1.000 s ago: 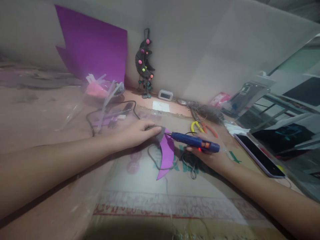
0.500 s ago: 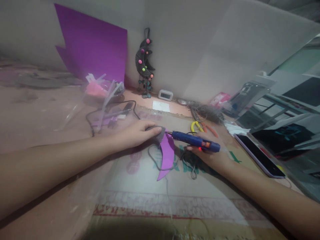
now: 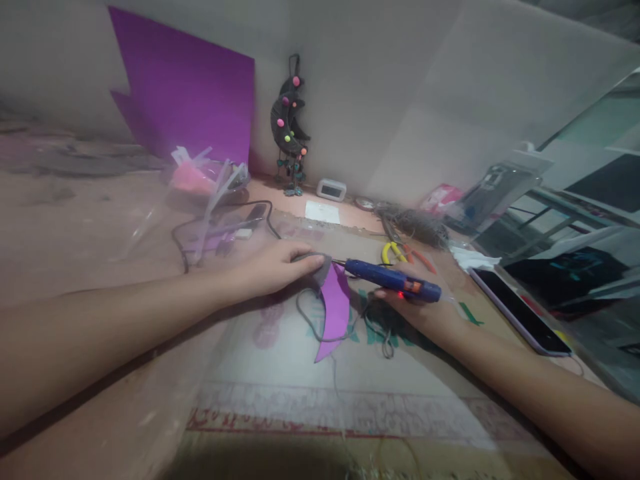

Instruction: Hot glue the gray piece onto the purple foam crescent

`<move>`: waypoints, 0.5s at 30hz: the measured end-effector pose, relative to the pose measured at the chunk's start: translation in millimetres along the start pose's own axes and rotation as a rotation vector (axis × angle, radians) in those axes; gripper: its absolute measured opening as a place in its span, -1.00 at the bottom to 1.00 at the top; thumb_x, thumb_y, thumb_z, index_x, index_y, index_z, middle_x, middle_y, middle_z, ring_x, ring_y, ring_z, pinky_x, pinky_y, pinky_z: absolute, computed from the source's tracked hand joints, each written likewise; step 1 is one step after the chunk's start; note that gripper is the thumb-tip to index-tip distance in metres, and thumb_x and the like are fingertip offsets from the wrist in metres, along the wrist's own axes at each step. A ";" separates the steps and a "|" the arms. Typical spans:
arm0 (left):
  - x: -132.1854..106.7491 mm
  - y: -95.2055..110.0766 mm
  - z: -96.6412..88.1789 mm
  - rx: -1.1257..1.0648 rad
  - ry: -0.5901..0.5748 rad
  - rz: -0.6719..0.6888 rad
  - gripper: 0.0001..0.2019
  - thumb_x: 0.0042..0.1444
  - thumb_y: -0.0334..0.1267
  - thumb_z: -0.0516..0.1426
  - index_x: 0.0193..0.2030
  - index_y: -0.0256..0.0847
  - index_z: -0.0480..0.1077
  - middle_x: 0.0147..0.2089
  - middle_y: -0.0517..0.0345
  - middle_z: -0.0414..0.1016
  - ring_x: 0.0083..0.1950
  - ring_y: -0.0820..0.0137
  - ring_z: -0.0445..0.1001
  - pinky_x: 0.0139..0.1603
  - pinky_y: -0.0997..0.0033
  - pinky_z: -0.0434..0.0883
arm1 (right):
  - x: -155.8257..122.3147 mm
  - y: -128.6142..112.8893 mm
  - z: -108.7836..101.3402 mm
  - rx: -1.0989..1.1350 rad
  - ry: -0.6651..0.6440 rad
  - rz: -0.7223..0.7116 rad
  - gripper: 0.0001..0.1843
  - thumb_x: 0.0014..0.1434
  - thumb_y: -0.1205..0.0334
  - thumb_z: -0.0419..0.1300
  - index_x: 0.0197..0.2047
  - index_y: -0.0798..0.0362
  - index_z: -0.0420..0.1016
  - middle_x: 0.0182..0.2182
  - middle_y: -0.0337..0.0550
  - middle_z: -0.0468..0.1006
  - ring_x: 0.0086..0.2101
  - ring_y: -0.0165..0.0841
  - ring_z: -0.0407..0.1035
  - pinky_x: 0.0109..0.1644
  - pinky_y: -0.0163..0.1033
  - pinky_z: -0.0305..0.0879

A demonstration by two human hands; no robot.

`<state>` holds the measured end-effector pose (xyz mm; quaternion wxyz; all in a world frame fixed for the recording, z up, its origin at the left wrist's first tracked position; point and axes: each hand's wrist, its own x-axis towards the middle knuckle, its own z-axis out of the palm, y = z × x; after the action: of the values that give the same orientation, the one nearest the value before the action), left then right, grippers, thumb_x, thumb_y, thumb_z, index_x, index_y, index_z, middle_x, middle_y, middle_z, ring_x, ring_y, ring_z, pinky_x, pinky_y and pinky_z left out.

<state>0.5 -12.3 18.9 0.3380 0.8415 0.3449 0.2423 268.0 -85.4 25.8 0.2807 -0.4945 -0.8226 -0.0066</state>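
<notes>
A purple crescent-shaped foam piece (image 3: 334, 312) lies on a sheet of cardboard (image 3: 280, 373). My left hand (image 3: 277, 267) presses its fingertips on the grey upper tip of the crescent, where grey cord (image 3: 306, 320) is wound. My right hand (image 3: 423, 310) grips a blue glue gun (image 3: 393, 281). A red light glows on the gun, and its nozzle points left at the crescent's top edge, close to my left fingertips.
A black moon ornament with coloured beads (image 3: 289, 123) hangs on the back wall beside a purple sheet (image 3: 190, 87). Yellow and orange pliers (image 3: 405, 257), a bundle of grey cord (image 3: 415, 227), a phone (image 3: 520, 310), a plastic bag (image 3: 205, 180) and a small clock (image 3: 330, 190) lie around.
The glue gun and my right hand have shifted very slightly; the nozzle stays at the crescent's top. My left hand has not moved.
</notes>
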 end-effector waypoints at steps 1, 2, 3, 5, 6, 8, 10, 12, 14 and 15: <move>0.2 -0.4 0.2 -0.001 -0.006 -0.004 -0.63 0.20 0.02 -0.05 -0.42 -0.22 0.32 -0.41 0.19 0.39 -0.33 0.35 0.37 -0.31 0.39 0.25 | 0.2 0.2 0.5 -0.002 0.007 0.009 -0.78 0.15 0.03 0.21 -0.38 0.00 0.40 -0.51 -0.24 0.47 -0.46 -0.33 0.38 -0.35 -0.21 0.29; 0.4 -0.9 0.5 -0.002 -0.009 -0.007 -0.63 0.20 0.02 -0.05 -0.40 -0.22 0.33 -0.40 0.18 0.40 -0.32 0.34 0.38 -0.31 0.38 0.25 | 0.4 0.8 1.2 -0.001 0.018 0.016 -0.78 0.15 0.03 0.21 -0.38 0.00 0.40 -0.51 -0.24 0.47 -0.47 -0.33 0.38 -0.34 -0.20 0.29; 0.6 -1.5 0.7 -0.003 -0.013 -0.009 -0.63 0.20 0.03 -0.06 -0.39 -0.22 0.35 -0.38 0.17 0.41 -0.31 0.33 0.39 -0.30 0.38 0.25 | 0.5 1.6 1.9 0.003 0.029 0.025 -0.78 0.15 0.02 0.20 -0.38 -0.01 0.40 -0.51 -0.24 0.47 -0.47 -0.33 0.38 -0.33 -0.19 0.30; 0.9 -2.6 1.0 -0.009 -0.013 -0.008 -0.62 0.21 0.03 -0.06 -0.36 -0.22 0.36 -0.36 0.16 0.43 -0.29 0.33 0.40 -0.29 0.38 0.26 | 0.3 3.5 3.2 0.014 0.046 0.044 -0.78 0.16 0.03 0.19 -0.37 -0.01 0.41 -0.49 -0.23 0.48 -0.45 -0.31 0.39 -0.31 -0.17 0.31; 1.0 -3.1 1.0 -0.012 -0.010 -0.006 -0.62 0.21 0.03 -0.06 -0.36 -0.22 0.35 -0.35 0.16 0.43 -0.29 0.33 0.40 -0.28 0.38 0.26 | 0.1 4.3 3.5 0.020 0.048 0.054 -0.79 0.16 0.03 0.19 -0.36 -0.01 0.42 -0.47 -0.22 0.50 -0.43 -0.30 0.41 -0.30 -0.17 0.31; 1.3 -3.8 0.7 -0.016 -0.005 -0.005 -0.62 0.21 0.04 -0.06 -0.37 -0.22 0.34 -0.36 0.18 0.41 -0.29 0.34 0.39 -0.29 0.38 0.26 | -0.7 4.9 3.2 0.037 0.047 0.054 -0.80 0.17 0.04 0.18 -0.33 -0.01 0.44 -0.43 -0.20 0.52 -0.39 -0.28 0.43 -0.27 -0.16 0.33; 1.5 -4.0 0.4 -0.012 -0.008 -0.010 -0.62 0.22 0.04 -0.06 -0.38 -0.22 0.33 -0.38 0.18 0.40 -0.31 0.35 0.38 -0.30 0.39 0.26 | -1.6 3.4 1.5 0.050 0.070 0.018 -0.81 0.17 0.05 0.18 -0.29 -0.02 0.45 -0.38 -0.19 0.54 -0.34 -0.27 0.44 -0.22 -0.15 0.35; 1.7 -3.8 0.3 -0.010 -0.008 -0.016 -0.63 0.22 0.03 -0.06 -0.38 -0.22 0.33 -0.38 0.18 0.40 -0.31 0.36 0.38 -0.30 0.39 0.26 | -2.0 0.3 -1.0 0.058 0.096 -0.025 -0.81 0.18 0.06 0.18 -0.25 -0.01 0.45 -0.36 -0.17 0.54 -0.31 -0.27 0.45 -0.19 -0.15 0.36; 1.8 -3.6 0.3 -0.018 -0.002 -0.017 -0.63 0.22 0.02 -0.06 -0.38 -0.22 0.33 -0.37 0.18 0.42 -0.31 0.36 0.38 -0.29 0.39 0.26 | -1.9 -3.1 -3.3 0.070 0.084 -0.048 -0.81 0.18 0.06 0.18 -0.24 -0.01 0.46 -0.35 -0.15 0.55 -0.29 -0.26 0.46 -0.17 -0.15 0.36; 1.8 -3.5 0.3 -0.022 -0.002 -0.016 -0.63 0.22 0.02 -0.06 -0.38 -0.22 0.34 -0.36 0.17 0.43 -0.30 0.36 0.39 -0.28 0.39 0.27 | -1.6 -4.5 -4.1 0.077 0.068 -0.053 -0.81 0.19 0.07 0.17 -0.24 0.00 0.46 -0.35 -0.15 0.56 -0.28 -0.27 0.46 -0.17 -0.16 0.36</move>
<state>0.4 -9.2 16.4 0.3496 0.8351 0.3487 0.2425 266.8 -90.3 29.7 0.3269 -0.4608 -0.8251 0.0008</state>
